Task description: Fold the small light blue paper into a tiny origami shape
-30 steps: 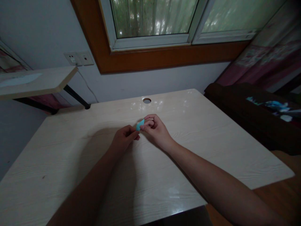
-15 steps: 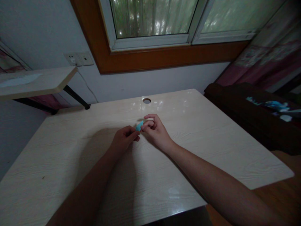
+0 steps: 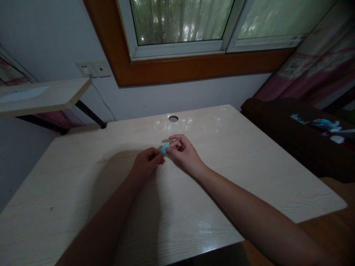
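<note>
A small light-blue folded piece of paper (image 3: 164, 148) sits between both my hands, just above the pale wooden desk (image 3: 249, 162). My right hand (image 3: 184, 153) pinches its right side with curled fingers. My left hand (image 3: 145, 163) is closed in a pinch at its lower left end. Most of the paper is hidden by my fingers.
A round cable hole (image 3: 173, 118) lies in the desk behind the hands. A second pale tabletop (image 3: 41, 96) stands at the left on black legs. Wall sockets (image 3: 93, 69) and a wood-framed window (image 3: 177, 22) are behind. A dark piece of furniture (image 3: 294, 136) flanks the desk's right side.
The visible blue tip of the paper has grown smaller between my fingers. Both hands have stayed in place.
</note>
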Available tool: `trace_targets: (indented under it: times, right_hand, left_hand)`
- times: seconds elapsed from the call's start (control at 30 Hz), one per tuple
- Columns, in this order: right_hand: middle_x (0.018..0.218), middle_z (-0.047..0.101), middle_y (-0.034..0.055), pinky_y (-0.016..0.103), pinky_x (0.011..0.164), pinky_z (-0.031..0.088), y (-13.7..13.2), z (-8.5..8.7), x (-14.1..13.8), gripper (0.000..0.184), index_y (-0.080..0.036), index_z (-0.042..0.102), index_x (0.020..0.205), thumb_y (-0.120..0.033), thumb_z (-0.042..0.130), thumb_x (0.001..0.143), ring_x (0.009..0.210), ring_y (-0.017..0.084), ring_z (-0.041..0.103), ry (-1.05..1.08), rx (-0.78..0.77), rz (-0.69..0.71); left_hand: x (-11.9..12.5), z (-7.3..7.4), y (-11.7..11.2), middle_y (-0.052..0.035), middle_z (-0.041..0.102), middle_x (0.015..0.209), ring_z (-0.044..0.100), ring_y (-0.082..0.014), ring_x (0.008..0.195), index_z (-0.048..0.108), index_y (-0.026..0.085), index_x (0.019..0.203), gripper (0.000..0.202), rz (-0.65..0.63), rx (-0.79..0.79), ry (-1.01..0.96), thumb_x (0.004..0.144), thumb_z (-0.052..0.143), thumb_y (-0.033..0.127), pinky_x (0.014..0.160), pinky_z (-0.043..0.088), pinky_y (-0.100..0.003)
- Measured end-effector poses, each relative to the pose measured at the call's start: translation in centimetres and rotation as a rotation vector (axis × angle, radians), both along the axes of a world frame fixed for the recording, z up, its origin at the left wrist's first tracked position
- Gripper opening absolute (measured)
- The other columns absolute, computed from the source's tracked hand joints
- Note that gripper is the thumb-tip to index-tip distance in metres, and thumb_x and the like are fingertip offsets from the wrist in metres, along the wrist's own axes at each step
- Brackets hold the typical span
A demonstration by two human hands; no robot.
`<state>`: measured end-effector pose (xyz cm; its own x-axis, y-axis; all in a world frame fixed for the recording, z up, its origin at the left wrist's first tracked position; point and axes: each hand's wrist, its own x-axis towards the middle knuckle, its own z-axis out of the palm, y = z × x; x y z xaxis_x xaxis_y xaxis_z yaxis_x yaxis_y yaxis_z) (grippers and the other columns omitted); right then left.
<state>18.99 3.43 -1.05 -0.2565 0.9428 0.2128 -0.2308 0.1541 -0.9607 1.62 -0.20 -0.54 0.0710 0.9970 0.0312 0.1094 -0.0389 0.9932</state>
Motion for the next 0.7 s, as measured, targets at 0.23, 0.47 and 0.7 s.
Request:
trace_targets:
  times: [0.23, 0.47, 0.7]
  right_hand:
    - [0.075, 0.062, -0.0047, 0.027, 0.063, 0.045, -0.14, 0.02, -0.29, 0.043, -0.024, 0.055, 0.107, -0.030, 0.078, 0.071, 0.065, 0.012, 0.058, 0.006, -0.041, 0.008]
    - [0.076, 0.063, -0.0043, 0.028, 0.064, 0.047, -0.19, -0.10, -0.32, 0.039, -0.025, 0.056, 0.105, -0.030, 0.078, 0.072, 0.065, 0.012, 0.060, -0.004, -0.032, -0.001]
    - [0.075, 0.062, -0.0042, 0.027, 0.062, 0.046, -0.49, -0.20, -0.39, 0.035, -0.024, 0.057, 0.105, -0.030, 0.076, 0.075, 0.064, 0.012, 0.058, -0.040, -0.010, 0.022]
  left_hand:
    - [-0.38, -0.12, 0.30, -0.0019, 0.071, 0.072, 0.066, -0.0152, 0.068, 0.069, 0.018, 0.082, 0.020, 0.119, 0.065, -0.057, 0.080, 0.071, 0.038, 0.069, 0.051, -0.027]
    - [-0.27, 0.11, 0.31, -0.0028, 0.073, 0.075, 0.066, -0.0156, 0.071, 0.071, 0.018, 0.083, 0.018, 0.072, 0.033, -0.067, 0.078, 0.073, 0.036, 0.072, 0.052, -0.028]
    - [-0.39, 0.01, 0.28, -0.0027, 0.073, 0.074, 0.066, -0.0153, 0.071, 0.071, 0.018, 0.078, 0.015, 0.055, 0.027, -0.060, 0.079, 0.072, 0.033, 0.072, 0.052, -0.028]
